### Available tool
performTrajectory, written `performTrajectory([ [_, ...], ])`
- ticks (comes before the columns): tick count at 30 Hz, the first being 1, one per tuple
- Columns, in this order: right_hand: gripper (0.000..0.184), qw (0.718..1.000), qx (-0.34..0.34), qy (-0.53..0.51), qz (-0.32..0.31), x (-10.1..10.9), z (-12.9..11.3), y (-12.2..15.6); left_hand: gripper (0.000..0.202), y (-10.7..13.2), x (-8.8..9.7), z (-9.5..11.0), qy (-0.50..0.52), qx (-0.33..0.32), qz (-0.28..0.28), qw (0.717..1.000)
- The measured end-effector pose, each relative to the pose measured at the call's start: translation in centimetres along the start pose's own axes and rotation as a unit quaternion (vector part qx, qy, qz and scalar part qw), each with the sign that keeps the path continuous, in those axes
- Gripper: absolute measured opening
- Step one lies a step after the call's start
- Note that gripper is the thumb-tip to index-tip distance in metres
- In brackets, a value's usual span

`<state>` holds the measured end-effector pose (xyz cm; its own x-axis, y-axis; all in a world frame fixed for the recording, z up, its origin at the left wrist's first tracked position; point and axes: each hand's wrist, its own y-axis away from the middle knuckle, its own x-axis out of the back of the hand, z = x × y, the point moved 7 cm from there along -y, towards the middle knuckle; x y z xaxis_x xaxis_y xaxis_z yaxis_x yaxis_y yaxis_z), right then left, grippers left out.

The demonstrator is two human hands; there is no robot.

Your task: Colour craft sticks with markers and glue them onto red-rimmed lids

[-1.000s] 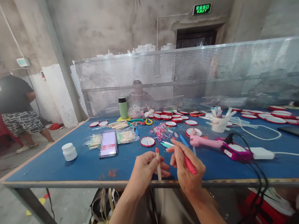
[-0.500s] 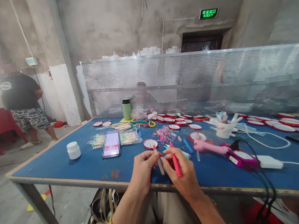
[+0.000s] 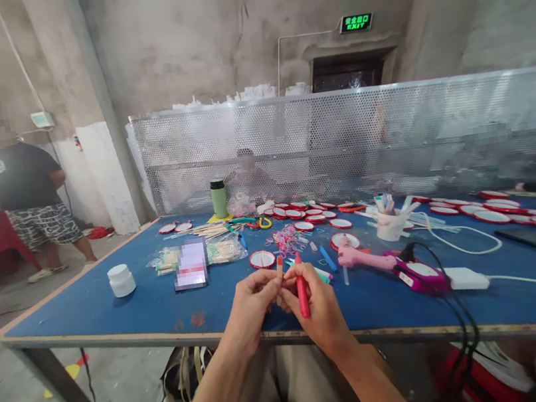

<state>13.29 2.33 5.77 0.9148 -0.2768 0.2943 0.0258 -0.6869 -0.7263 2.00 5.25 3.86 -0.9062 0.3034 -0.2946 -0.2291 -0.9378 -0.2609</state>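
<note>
And here's the stick (image 3: 279, 265), a flat wooden one with a red end, upright just over the near edge of the worktop (image 3: 88, 315), right in front of the person. The left hand (image 3: 251, 307) pinches it between thumb and fingers below that red end, which seems to be why the colour stands clear. Close beside it, the right hand (image 3: 321, 307) grips a red marker (image 3: 302, 290), pen-fashion and almost upright, looking steadied for fine work; whether its cap is on, I cannot tell. The fingertips of both hands crowd together, perhaps to brace one another, though whether they touch is hard to say. Just beyond lies a red-rimmed disc (image 3: 262, 259), with a heap of coloured bits (image 3: 287, 242) behind it, both apparently within easy reach. Over to the left, a phone (image 3: 190, 264) overlaps a bag of sticks (image 3: 225, 251), tilted towards the person as if the bag props it for viewing, and a white jar (image 3: 121, 281) sits well apart. On the right, a pink gadget (image 3: 370, 258) lies near a cup (image 3: 390, 228), which keeps pens standing together. Farther back, a green bottle (image 3: 219, 199) stands upright, likely out of the way.
</note>
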Motion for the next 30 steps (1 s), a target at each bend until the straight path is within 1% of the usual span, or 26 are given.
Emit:
performTrajectory([
  [1, 0.012, 1.0, 0.008, 0.006, 0.001, 0.0, -0.1, 0.0, 0.029, 0.0, 0.0, 0.1, 0.002, -0.005, 0.001, 1.0],
  [3, 0.013, 1.0, 0.018, 0.015, 0.003, 0.0, 0.0, 0.1, 0.027, 0.0, 0.5, 0.3, 0.016, -0.018, 0.021, 0.999],
  [5, 0.026, 0.999, 0.029, 0.028, -0.002, 0.6, 0.1, 0.1, 0.027, 0.0, 1.2, 0.2, 0.034, -0.028, 0.055, 0.998],
  [7, 0.039, 0.998, 0.028, 0.048, -0.019, 1.8, 0.2, 0.1, 0.029, 0.0, 1.8, -0.1, 0.043, -0.026, 0.076, 0.996],
  [9, 0.044, 0.998, -0.011, 0.049, -0.044, 3.7, 0.5, 0.1, 0.031, 0.1, 1.9, -0.4, 0.019, -0.022, 0.075, 0.997],
  [12, 0.04, 0.987, -0.116, -0.065, -0.086, 7.0, 0.8, 0.3, 0.032, 0.1, 1.2, -0.7, -0.057, -0.021, 0.065, 0.996],
  [13, 0.036, 0.98, -0.142, -0.107, -0.088, 8.0, 0.7, 0.3, 0.032, 0.1, 0.9, -0.7, -0.081, -0.023, 0.063, 0.994],
  [15, 0.034, 0.968, -0.179, -0.165, -0.061, 10.1, 0.5, -0.1, 0.03, -0.2, 0.2, -0.8, -0.119, -0.022, 0.052, 0.991],
  [17, 0.04, 0.965, -0.206, -0.156, -0.049, 11.2, 0.6, -1.1, 0.029, -0.7, -0.5, -1.0, -0.141, -0.016, 0.033, 0.989],
  [19, 0.05, 0.966, -0.232, -0.092, -0.072, 11.3, 1.0, -2.4, 0.028, -1.2, -1.1, -1.4, -0.148, -0.003, 0.015, 0.989],
  [20, 0.057, 0.965, -0.237, -0.057, -0.093, 11.0, 1.3, -3.1, 0.029, -1.4, -1.3, -1.6, -0.148, 0.005, 0.01, 0.989],
  [22, 0.066, 0.961, -0.245, 0.003, -0.128, 10.0, 1.9, -4.4, 0.029, -1.6, -1.4, -1.9, -0.153, 0.018, 0.006, 0.988],
  [24, 0.07, 0.955, -0.254, 0.061, -0.144, 8.8, 2.6, -5.5, 0.029, -1.5, -1.2, -2.0, -0.163, 0.022, 0.007, 0.986],
  [25, 0.069, 0.949, -0.257, 0.103, -0.15, 8.2, 3.1, -5.9, 0.029, -1.3, -1.1, -2.0, -0.166, 0.022, 0.008, 0.986],
  [26, 0.064, 0.941, -0.254, 0.154, -0.161, 7.6, 3.5, -6.4, 0.029, -1.2, -0.9, -1.9, -0.168, 0.021, 0.01, 0.986],
  [27, 0.055, 0.929, -0.243, 0.221, -0.17, 7.0, 3.9, -6.9, 0.029, -1.0, -0.8, -1.8, -0.169, 0.022, 0.011, 0.985],
  [28, 0.043, 0.91, -0.23, 0.294, -0.181, 6.6, 4.3, -7.5, 0.029, -0.9, -0.7, -1.7, -0.17, 0.022, 0.011, 0.985],
  [29, 0.034, 0.896, -0.222, 0.338, -0.186, 6.1, 4.6, -8.0, 0.029, -0.8, -0.6, -1.6, -0.169, 0.022, 0.01, 0.985],
  [30, 0.03, 0.883, -0.216, 0.373, -0.188, 5.9, 5.0, -8.6, 0.028, -0.7, -0.5, -1.6, -0.167, 0.021, 0.009, 0.986],
])
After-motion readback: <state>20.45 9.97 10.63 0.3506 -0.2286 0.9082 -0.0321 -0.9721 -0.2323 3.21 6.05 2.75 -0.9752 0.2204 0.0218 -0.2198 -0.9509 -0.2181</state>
